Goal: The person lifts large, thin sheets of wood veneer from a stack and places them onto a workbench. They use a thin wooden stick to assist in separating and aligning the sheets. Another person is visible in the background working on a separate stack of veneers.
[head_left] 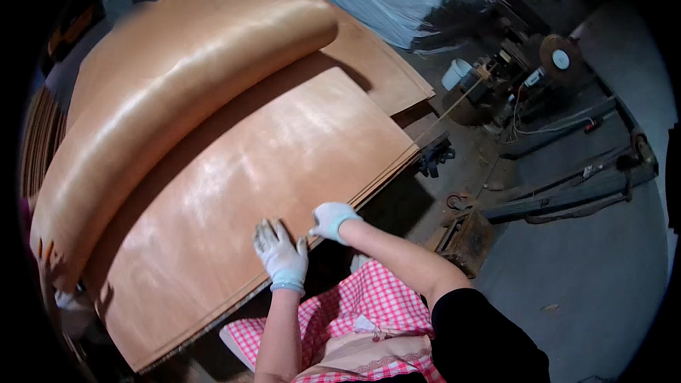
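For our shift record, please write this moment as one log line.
left hand: on top sheet; right hand: at near edge; curled sheet: across far side

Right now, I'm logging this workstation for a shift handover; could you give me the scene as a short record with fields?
Left hand: gloved, fingers spread on the top sheet
Right hand: gloved, fingers curled at the near edge; grip unclear
Curled sheet: large, thin, tan, arched beyond the hands
Co-worker's hand: at the curled sheet's left end
Clothing: pink-and-white checked apron
Right of the sheets: white bucket
Background: plastic-wrapped pile
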`<state>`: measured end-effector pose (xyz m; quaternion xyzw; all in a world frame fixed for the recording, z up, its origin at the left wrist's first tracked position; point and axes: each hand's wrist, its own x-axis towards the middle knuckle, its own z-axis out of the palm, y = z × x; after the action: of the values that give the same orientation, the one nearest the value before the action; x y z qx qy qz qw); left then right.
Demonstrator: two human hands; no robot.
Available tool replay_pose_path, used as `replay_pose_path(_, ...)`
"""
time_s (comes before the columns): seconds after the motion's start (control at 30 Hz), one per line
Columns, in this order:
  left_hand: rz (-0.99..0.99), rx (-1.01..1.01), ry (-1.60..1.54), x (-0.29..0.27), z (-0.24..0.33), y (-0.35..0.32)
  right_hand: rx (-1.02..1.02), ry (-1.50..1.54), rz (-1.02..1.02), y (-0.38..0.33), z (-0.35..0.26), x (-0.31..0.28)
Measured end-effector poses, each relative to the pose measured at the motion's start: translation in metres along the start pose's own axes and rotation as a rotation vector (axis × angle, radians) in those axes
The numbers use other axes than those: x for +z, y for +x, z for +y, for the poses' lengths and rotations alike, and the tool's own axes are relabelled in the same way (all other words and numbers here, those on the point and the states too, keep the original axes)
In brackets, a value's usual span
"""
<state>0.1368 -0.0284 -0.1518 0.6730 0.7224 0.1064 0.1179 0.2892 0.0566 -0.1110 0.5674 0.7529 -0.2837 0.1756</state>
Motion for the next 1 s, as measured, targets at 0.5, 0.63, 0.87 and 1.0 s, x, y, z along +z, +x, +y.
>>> replay_pose_path(0.5, -0.024, -0.043, 0.019, -0.003, -0.002, -0.008, 0.336, 0.032, 0.127, 0.001, 0.325, -0.102)
replay_pose_path(0.63, -0.011, -0.035, 0.017, -0.004, -0.001, -0.007, 0.451, 0.216, 0.252, 0.015, 0.336, -0.082)
replay_pose_path(0.87, 0.21, -0.015, 0.006, -0.008, 0.001, -0.012, 0.465, 0.628, 0.938, -0.017, 0.287, -0.035)
replay_pose_path(1.0, 0.302, 0.205, -0.524, -0.021, 0.028, -0.031, -0.014, 0.774, 0.771, -0.066, 0.155, 0.007)
